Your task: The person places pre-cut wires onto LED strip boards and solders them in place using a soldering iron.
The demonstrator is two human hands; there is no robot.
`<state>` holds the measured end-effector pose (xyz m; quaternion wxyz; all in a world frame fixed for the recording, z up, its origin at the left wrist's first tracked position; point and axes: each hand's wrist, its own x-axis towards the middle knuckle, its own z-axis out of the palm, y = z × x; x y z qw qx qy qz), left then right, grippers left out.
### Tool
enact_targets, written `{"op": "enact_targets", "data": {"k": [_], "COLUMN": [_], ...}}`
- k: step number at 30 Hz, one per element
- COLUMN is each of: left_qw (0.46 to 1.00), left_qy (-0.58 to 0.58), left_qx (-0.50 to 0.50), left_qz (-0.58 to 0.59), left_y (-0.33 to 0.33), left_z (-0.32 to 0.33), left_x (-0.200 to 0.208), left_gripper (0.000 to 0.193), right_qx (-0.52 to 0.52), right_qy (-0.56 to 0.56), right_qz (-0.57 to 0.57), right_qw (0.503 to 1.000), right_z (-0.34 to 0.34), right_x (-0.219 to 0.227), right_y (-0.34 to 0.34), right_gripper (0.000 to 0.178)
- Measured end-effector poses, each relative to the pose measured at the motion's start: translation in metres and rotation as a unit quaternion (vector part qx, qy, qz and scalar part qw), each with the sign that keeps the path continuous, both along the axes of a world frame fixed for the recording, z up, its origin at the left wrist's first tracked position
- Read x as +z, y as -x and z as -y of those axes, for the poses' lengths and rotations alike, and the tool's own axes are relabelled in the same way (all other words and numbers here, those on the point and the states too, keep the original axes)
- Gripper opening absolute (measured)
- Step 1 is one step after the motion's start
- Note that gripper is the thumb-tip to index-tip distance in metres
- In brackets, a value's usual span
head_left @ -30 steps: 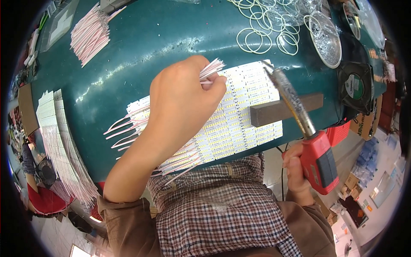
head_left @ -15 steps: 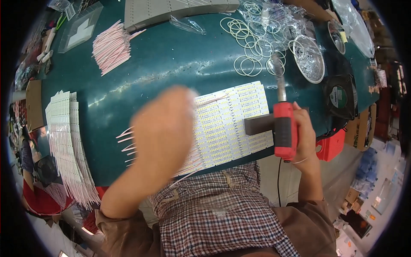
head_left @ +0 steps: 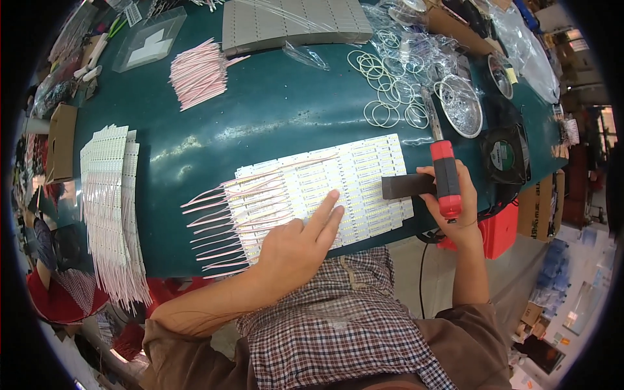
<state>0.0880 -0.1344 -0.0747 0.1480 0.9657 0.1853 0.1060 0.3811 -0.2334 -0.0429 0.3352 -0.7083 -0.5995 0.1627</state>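
Observation:
A white panel of LED circuit strips (head_left: 370, 162) lies on the green tabletop before me. Thin pink and white wires (head_left: 211, 244) run over its left part and stick out past its left edge. My left hand (head_left: 292, 250) is over the panel's lower middle, index and middle fingers stretched toward its surface, the others partly curled. In my right hand (head_left: 463, 201) is a red and black soldering iron (head_left: 446, 179), its metal end pointing away from me. A dark flat bar (head_left: 406, 186) extends from my right fingers over the panel's right part; whether it joins the iron is unclear.
Stacked wired LED strips (head_left: 110, 195) lie at the left. Beyond the panel are a bundle of pink and white wires (head_left: 198, 75) and a grey slab (head_left: 296, 26). Pale wire rings (head_left: 383, 114), a round metal dish (head_left: 463, 107) and a black fan (head_left: 506, 154) lie at the right.
My left hand has come down from above the panel's left part to its lower middle, fingers now stretched out. The soldering iron has tilted and shifted slightly right, still in my right hand.

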Motion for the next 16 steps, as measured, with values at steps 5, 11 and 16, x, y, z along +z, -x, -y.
{"op": "enact_targets", "data": {"k": [5, 11, 16], "left_qw": [0.999, 0.999, 0.995], "left_qy": [-0.01, -0.019, 0.063], "left_qx": [0.026, 0.032, 0.062], "left_qz": [0.016, 0.033, 0.035], "left_y": [0.006, 0.006, 0.008], "left_z": [0.002, 0.001, 0.002], "left_x": [-0.004, -0.008, -0.015], "left_gripper": [0.052, 0.049, 0.063], "right_qx": [0.007, 0.005, 0.048], "right_qy": [0.015, 0.034, 0.006], "right_qz": [0.059, 0.064, 0.063], "right_qw": [0.998, 0.997, 0.997], "right_z": [-0.001, -0.005, -0.003], "right_x": [-0.01, -0.009, 0.0], "right_y": [-0.007, -0.005, -0.01], "right_gripper": [0.046, 0.046, 0.047]}}
